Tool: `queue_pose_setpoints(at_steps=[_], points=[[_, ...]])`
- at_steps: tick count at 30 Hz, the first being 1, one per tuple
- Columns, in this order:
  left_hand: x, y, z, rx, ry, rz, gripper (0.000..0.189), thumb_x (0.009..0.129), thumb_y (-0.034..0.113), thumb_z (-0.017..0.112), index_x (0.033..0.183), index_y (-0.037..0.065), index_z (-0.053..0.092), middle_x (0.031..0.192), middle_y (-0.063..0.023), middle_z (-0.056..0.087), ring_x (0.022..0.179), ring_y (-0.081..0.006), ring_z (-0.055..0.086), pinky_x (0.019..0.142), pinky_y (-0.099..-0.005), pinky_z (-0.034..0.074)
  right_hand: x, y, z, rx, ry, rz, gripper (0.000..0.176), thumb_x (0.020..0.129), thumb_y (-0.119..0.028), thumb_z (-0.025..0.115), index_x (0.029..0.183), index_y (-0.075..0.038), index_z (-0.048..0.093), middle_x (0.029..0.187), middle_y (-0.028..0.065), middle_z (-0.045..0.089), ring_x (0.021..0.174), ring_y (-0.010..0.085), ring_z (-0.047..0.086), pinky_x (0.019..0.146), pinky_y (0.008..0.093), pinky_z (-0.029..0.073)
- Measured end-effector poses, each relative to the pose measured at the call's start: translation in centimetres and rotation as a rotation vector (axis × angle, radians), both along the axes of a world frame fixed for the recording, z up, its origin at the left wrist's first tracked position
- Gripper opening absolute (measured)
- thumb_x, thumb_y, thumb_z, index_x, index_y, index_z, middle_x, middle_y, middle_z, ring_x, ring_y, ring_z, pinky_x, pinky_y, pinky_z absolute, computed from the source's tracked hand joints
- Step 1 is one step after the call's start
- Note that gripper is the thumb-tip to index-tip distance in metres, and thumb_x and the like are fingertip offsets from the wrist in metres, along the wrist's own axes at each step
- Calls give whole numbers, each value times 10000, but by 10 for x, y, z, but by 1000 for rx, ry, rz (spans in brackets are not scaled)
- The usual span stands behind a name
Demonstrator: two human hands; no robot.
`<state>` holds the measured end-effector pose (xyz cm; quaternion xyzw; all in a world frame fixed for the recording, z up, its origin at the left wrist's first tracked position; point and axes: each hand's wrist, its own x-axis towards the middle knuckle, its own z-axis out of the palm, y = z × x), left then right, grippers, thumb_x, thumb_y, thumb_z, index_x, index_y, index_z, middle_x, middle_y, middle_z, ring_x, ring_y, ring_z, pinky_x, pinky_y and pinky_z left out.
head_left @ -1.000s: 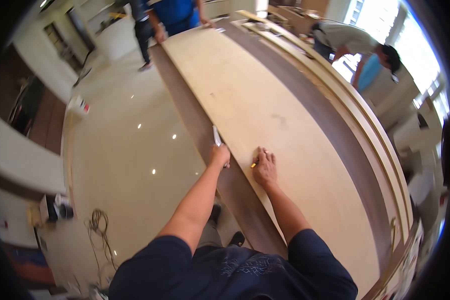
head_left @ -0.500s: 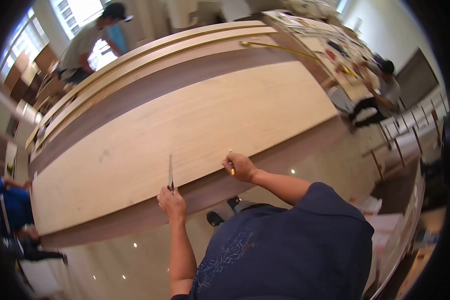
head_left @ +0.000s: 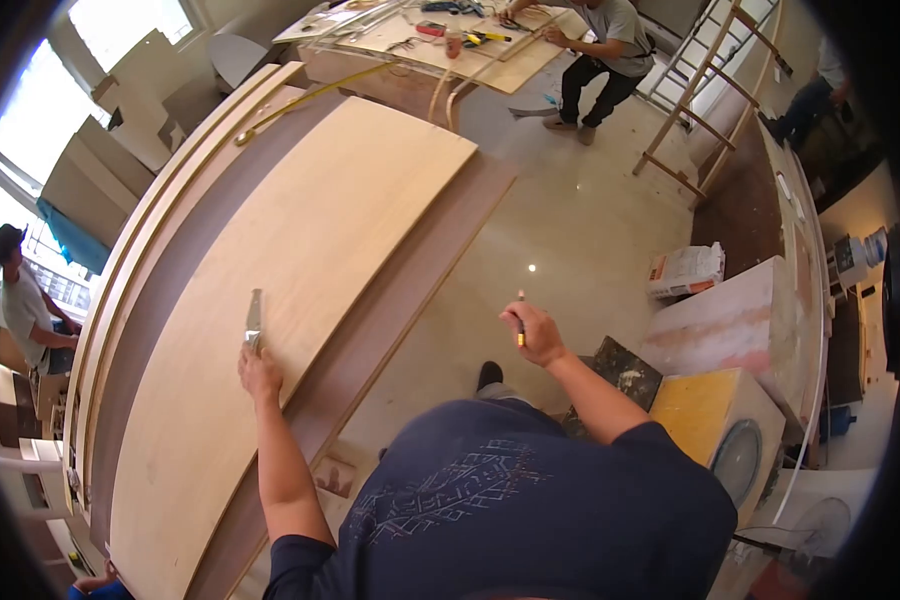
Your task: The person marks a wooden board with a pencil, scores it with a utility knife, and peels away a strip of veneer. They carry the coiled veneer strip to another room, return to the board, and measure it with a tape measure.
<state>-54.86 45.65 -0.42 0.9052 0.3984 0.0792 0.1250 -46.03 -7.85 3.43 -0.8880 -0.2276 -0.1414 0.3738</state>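
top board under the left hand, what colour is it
The board is pale tan, a light wood tone; it shows best in the head view.

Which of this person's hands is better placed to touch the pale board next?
Probably the left hand: it is over the pale board, holding a silvery tool. The right hand, holding a pencil-like stick, is out past the board's edge, over the shiny floor in this view.
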Motion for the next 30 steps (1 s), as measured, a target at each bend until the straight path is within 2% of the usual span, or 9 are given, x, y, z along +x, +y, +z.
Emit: queue_pose_setpoints(at_steps=[6,10,14,16,19,22,26,27,30], points=[[5,-66,6,100,-21,301,580,953,374,559,1406,35,429,1486,-192,395,1383,-357,349,1119,-515,302,63,-129,12,-62,231,-198,132,917,-187,649,962,-73,598,892,132,680,808,338,656,696,419,530],[-38,-113,19,83,14,680,601,922,365,585,1401,29,448,1484,-196,397,1404,-348,327,1122,-494,303,144,-109,28,-106,32,74,239,887,-220,696,1039,-65,595,949,126,691,866,323,659,759,409,528],[-71,-146,21,99,-112,1131,601,837,352,673,1292,-6,512,1389,-208,482,1283,-372,462,1069,-500,357,226,-29,41,-195,-15,445,385,838,-280,749,1086,-36,583,1082,141,678,1014,338,634,891,429,490],[-91,-141,-42,401,-194,1251,601,805,361,707,1217,-41,532,1297,-240,537,1204,-390,517,1014,-499,410,268,14,42,-255,-68,687,474,798,-337,781,1095,-28,578,1197,153,639,1127,355,587,969,463,446],[-57,-152,-40,144,-318,1524,586,804,336,708,1195,-64,533,1230,-273,561,1179,-422,520,961,-505,455,314,48,44,-514,-130,990,641,698,-456,825,1108,-37,566,1403,152,509,1321,365,441,1085,535,336],[-11,-150,-4,-93,-443,1630,513,823,262,684,1192,-63,537,1216,-281,576,1160,-438,536,968,-508,466,341,51,44,-871,1,1047,839,544,-591,855,1099,-62,513,1555,142,319,1470,340,218,1171,568,184],[12,-167,37,-24,-533,1959,421,831,120,652,1176,-92,536,1189,-294,599,1109,-455,583,944,-491,516,365,46,25,-994,-177,1088,830,590,-537,864,1143,-59,471,1598,157,204,1487,377,131,1152,639,140],[22,-185,93,-301,-748,1974,359,826,32,623,1136,-127,538,1168,-292,607,1071,-445,616,893,-477,560,373,48,22,-1020,-223,1090,828,597,-520,868,1152,-57,465,1606,160,182,1488,384,117,1146,653,137],[-3,-168,30,-346,-1190,1969,415,823,73,684,1136,-163,547,1187,-298,608,1055,-418,639,839,-470,569,383,67,41,-1102,-119,1159,839,609,-516,858,1186,-51,463,1613,159,156,1488,383,126,1150,649,142]])
